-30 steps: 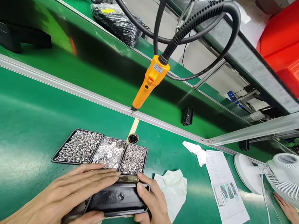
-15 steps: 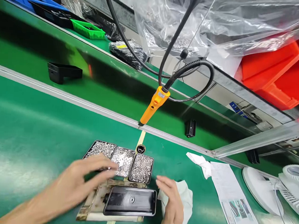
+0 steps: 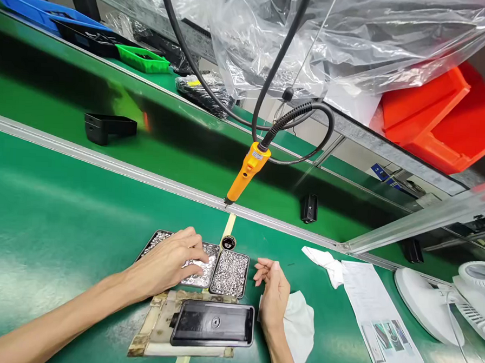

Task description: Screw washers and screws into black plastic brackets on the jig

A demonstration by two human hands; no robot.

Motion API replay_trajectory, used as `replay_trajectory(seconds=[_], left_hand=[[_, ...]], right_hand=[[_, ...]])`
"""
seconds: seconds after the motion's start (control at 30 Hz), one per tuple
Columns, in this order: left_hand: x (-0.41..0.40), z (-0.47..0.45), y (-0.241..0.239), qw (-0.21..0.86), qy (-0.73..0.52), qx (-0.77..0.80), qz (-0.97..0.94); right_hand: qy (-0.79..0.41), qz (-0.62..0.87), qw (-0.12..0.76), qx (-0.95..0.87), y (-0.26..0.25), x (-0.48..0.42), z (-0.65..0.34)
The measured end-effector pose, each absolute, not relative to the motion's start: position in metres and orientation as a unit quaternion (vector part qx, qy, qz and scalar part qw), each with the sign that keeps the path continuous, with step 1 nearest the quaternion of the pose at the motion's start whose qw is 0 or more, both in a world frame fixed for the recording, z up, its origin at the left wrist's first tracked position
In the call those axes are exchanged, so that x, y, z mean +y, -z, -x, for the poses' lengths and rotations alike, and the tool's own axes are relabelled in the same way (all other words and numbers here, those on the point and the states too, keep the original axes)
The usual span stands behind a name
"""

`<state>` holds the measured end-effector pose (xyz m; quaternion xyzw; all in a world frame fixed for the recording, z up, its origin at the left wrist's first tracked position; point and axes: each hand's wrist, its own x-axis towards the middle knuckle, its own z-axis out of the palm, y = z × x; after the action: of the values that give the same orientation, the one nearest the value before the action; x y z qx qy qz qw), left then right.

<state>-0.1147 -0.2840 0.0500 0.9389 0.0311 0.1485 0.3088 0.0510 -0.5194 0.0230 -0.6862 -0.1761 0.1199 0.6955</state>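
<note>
Bench work with bare hands, read from left to right. The left tray [image 3: 145,250], partly hidden behind the left hand [image 3: 175,260], contains small metal pieces. The left hand bends down over the middle tray [image 3: 198,286], its thumb and forefinger at the flat, shiny washers [image 3: 210,264]; whether a piece is pinched between them cannot be told. In front of the left hand, on the wearer's side, the black housing [image 3: 200,324] lies open side up on a worn board [image 3: 155,331], touched by neither hand. Between the hands stands the right tray [image 3: 246,277], with finer metal parts; beyond it, farther from both hands, hangs an orange driver [image 3: 246,173]. The right hand [image 3: 275,297] is loosely curled just beside the housing, with nothing visible in its grasp. A white cloth [image 3: 300,328] lies just to its right, a printed sheet [image 3: 364,296] farther out. The step in hand appears to be washer picking; the next move seems to call for a fingertip pinch separating one piece from the pile.
</note>
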Motion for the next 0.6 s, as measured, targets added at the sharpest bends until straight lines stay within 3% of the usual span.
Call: replay_trajectory(seconds=[0.6], left_hand=[[-0.2784,0.1188,-0.0553,0.377,-0.139,0.033,-0.915]], right_hand=[[-0.149,0.689,0.676,-0.214,-0.0286,-0.5155,-0.0481]])
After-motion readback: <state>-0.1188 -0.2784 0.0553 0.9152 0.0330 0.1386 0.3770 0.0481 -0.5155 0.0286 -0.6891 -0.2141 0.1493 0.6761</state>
